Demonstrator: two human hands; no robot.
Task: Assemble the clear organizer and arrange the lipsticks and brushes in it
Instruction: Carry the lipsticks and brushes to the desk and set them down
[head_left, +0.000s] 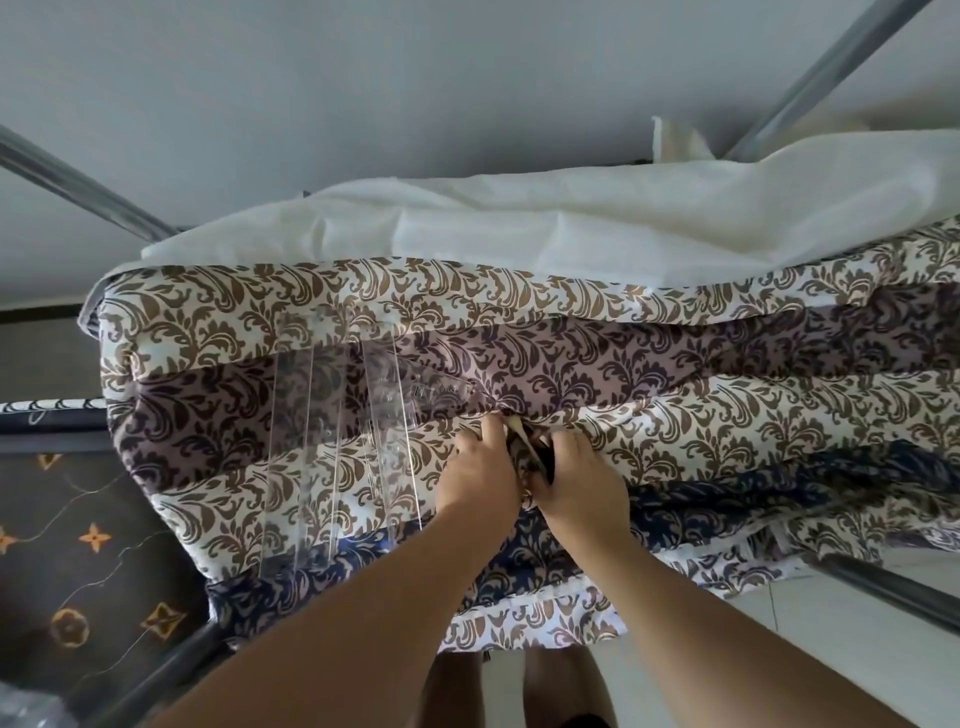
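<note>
Head view: nearest the camera, two bare forearms are extended side by side over the near edge of a bed. The left hand (480, 470) and the right hand (576, 475) are brought together above a fold in the patterned quilt with brown and navy leaf scrolls on cream (675, 384). A small dark item with a pale strip (532, 451), too hidden to be named, is held between them. The right hand's fingers are curled round it; the left hand's fingers are bent down against it and the cloth, though whether it is pinched there cannot be told. The item is probably being opened or pulled apart, which would explain why both hands are pressed close.

Just left of the hands, the clear plastic organizer panels (343, 441) are laid flat on the quilt, overlapping, not yet joined. They are likely spread out so that each piece can be picked up in turn. No lipsticks or brushes can be made out.

Farther off, a white sheet (519, 228) is bunched along the far side, before a pale wall (363, 93). Metal frame poles (78, 182) are seen at the corners.
</note>
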